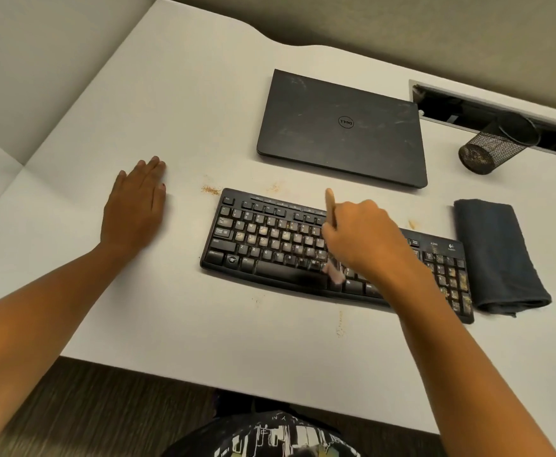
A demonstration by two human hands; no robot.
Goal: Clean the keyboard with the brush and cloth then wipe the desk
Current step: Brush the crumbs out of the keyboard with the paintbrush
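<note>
Toward front edge of desk [171,110]: keyboard [270,245] | grips brush [331,206] in right hand [365,239], fingers curled round handle, bristles on lower keys | rests left hand [134,209] flat, fingers straight, left of keyboard | cloth [494,252] just beside keyboard's right end

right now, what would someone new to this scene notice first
The right hand gripping a brush over the crumb-speckled black keyboard in the middle of the white desk draws the eye first. Next, the left hand resting flat on the desk to the keyboard's left, and the folded dark cloth lying at its right end.
</note>
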